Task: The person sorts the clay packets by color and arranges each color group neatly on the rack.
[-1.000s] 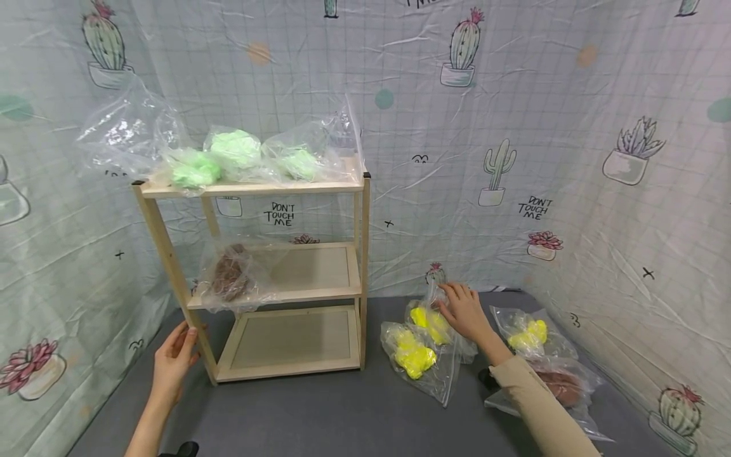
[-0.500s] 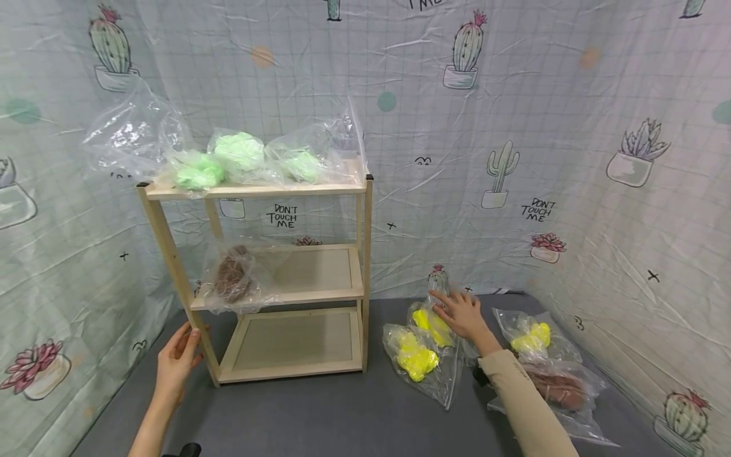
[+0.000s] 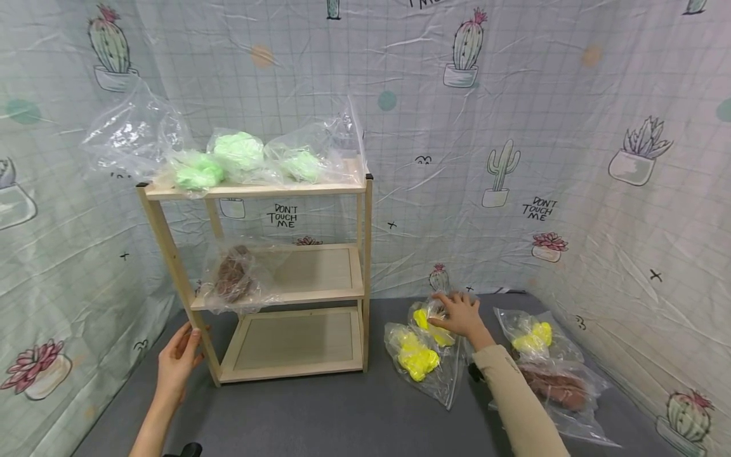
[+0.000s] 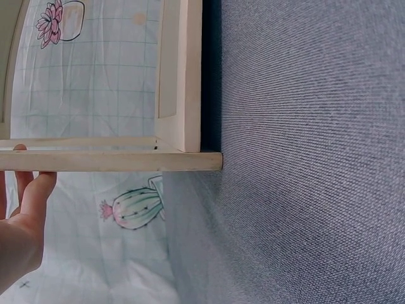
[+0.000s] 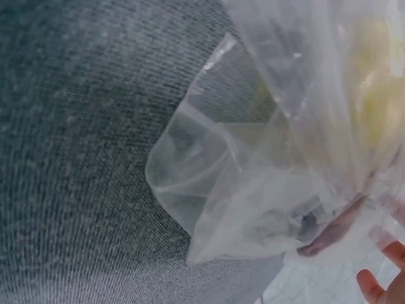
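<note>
Desk [image 3: 342, 419] has grey ribbed cloth, runs back to hanging sheet. Nearest: beige R sleeve [image 3: 516, 403] reaching in over R part of desk; L hand [image 3: 176, 360] near desk's L edge, thumb & fingers wrapped on lower front L post of wooden rack [image 3: 291, 376]. Rack stands on L half of desk.

Toward R edge, clear bag w/ brown lump [image 3: 562, 388], partly under sleeve. Mid desk, R of rack: near yellow bag [image 3: 418, 360], flat on cloth. R hand [image 3: 464, 316] is just behind, over far yellow bag [image 3: 424, 319]; fingers bent, gap btwn thumb & forefinger, plastic right at tips; can't tell if they pinch it. Third yellow bag [image 3: 533, 337] lies twd back R corner, behind brown one.

Rack's mid shelf: brown bag [image 3: 231, 279] at L end, film over front edge. Top shelf: three green bags [image 3: 238, 151] in a row, loose film past L end.

Behind & both sides: wrinkled pale sheet [image 3: 411, 216], grid lines, potted cacti, "DON'T TOUCH ME" lettering.
</note>
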The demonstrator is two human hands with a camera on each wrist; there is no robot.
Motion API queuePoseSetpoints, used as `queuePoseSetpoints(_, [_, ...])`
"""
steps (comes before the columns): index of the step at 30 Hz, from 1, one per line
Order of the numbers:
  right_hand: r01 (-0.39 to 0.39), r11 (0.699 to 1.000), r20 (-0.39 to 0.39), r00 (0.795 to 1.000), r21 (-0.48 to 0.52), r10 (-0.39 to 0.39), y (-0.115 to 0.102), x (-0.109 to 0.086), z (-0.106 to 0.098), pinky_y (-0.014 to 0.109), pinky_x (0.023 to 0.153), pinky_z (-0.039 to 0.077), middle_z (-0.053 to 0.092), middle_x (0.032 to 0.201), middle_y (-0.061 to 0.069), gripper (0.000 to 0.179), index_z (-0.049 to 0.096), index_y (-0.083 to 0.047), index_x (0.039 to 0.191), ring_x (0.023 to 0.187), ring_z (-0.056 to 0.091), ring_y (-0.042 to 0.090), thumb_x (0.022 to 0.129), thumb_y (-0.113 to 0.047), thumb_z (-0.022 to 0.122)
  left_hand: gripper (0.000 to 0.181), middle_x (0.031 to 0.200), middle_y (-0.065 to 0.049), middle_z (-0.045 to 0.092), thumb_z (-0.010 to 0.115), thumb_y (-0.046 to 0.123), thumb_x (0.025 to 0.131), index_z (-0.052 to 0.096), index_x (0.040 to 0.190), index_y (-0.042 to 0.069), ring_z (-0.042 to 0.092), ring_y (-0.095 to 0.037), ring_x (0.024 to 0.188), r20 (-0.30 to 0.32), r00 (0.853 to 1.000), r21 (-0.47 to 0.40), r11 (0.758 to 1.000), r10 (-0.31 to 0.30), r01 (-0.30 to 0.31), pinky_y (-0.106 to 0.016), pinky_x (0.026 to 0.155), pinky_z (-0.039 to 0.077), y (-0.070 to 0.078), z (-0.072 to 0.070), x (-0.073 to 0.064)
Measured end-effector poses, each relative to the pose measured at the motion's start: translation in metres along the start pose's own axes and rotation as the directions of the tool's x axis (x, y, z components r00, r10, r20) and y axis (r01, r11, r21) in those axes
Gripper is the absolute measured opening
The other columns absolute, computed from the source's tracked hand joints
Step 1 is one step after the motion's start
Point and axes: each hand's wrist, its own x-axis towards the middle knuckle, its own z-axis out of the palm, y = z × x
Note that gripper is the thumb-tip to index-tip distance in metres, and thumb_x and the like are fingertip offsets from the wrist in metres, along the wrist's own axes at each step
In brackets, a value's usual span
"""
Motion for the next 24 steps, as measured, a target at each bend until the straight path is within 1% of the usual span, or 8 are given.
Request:
queuePoseSetpoints(1, [0.002,1.0,0.001,1.0,0.0,-0.002,0.0,0.001,0.001,0.07,0.083,0.021,0.048,0.119,0.017,0.063,0.045,-0.028,0.125,0.113,0.037,0.044,0.073,-0.064,0.056,0.05,0.093,0.033,0.054,0.045,0.028,0.093,0.032,0.138,0.009,0.049,0.019,0.089,0.0,1.0,0.035,0.999,-0.017,0.017,-0.007,0.061,0.041,0.003,0.001,-0.001])
queuePoseSetpoints(5, [0.003,1.0,0.008,1.0,0.0,-0.003,0.001,0.003,0.005,0.071,0.085,0.019,0.05,0.121,0.015,0.063,0.047,-0.026,0.122,0.117,0.036,0.044,0.072,-0.063,0.058,0.049,0.093,0.034,0.054,0.043,0.024,0.094,0.031,0.138,0.006,0.049,0.02,0.089,0.004,0.999,0.052,0.998,-0.035,0.034,-0.007,0.061,0.041,0.007,0.002,-0.002])
queuePoseSetpoints(9, [0.029,1.0,-0.006,1.0,-0.006,-0.029,0.0,0.006,0.008,0.068,0.083,0.023,0.057,0.11,0.011,0.062,0.048,-0.024,0.12,0.108,0.043,0.043,0.072,-0.062,0.059,0.05,0.092,0.035,0.052,0.043,0.025,0.094,0.03,0.138,0.005,0.048,0.02,0.088,-0.01,0.999,0.076,0.996,-0.047,0.048,-0.006,0.062,0.041,0.007,0.002,-0.001])
queuePoseSetpoints(13, [0.049,0.999,-0.021,0.999,-0.004,-0.049,-0.001,0.006,0.009,0.064,0.08,0.025,0.058,0.102,0.01,0.06,0.049,-0.022,0.118,0.103,0.046,0.041,0.072,-0.06,0.06,0.053,0.092,0.036,0.05,0.043,0.028,0.094,0.028,0.139,0.003,0.047,0.022,0.087,-0.02,0.998,0.096,0.993,-0.06,0.062,-0.006,0.062,0.041,0.006,0.001,-0.001])
queuePoseSetpoints(19, [0.061,0.998,-0.037,0.997,0.0,-0.061,-0.003,0.004,0.006,0.059,0.078,0.027,0.054,0.097,0.012,0.055,0.048,-0.019,0.114,0.096,0.045,0.041,0.073,-0.051,0.065,0.052,0.092,0.034,0.054,0.043,0.026,0.094,0.029,0.138,0.004,0.05,0.019,0.086,0.002,0.999,0.042,0.998,-0.052,0.052,-0.007,0.062,0.041,0.005,0.001,-0.001])
queuePoseSetpoints(22, [0.09,0.996,-0.055,0.994,-0.015,-0.091,-0.004,0.004,0.0,0.055,0.077,0.028,0.052,0.092,0.011,0.05,0.048,-0.017,0.109,0.091,0.045,0.04,0.073,-0.045,0.068,0.049,0.093,0.033,0.056,0.044,0.024,0.094,0.032,0.137,0.004,0.052,0.018,0.086,0.006,0.999,0.015,0.999,-0.04,0.04,-0.008,0.062,0.042,0.003,0.001,0.0])
queuePoseSetpoints(23, [0.102,0.994,-0.066,0.992,-0.028,-0.104,-0.004,0.004,-0.002,0.053,0.075,0.029,0.052,0.091,0.01,0.048,0.047,-0.018,0.107,0.089,0.046,0.039,0.073,-0.044,0.069,0.049,0.093,0.033,0.056,0.044,0.024,0.094,0.032,0.137,0.005,0.052,0.017,0.087,0.009,0.999,0.015,0.999,-0.034,0.034,-0.015,0.067,0.048,-0.001,-0.001,0.002])
queuePoseSetpoints(24, [0.113,0.993,-0.077,0.99,-0.043,-0.116,-0.005,0.004,-0.004,0.051,0.074,0.029,0.052,0.091,0.01,0.047,0.047,-0.018,0.106,0.088,0.046,0.038,0.073,-0.043,0.07,0.048,0.095,0.032,0.056,0.045,0.024,0.094,0.033,0.137,0.007,0.053,0.017,0.088,0.01,1.0,0.015,1.0,-0.022,0.022,-0.016,0.067,0.048,-0.008,-0.003,0.005])
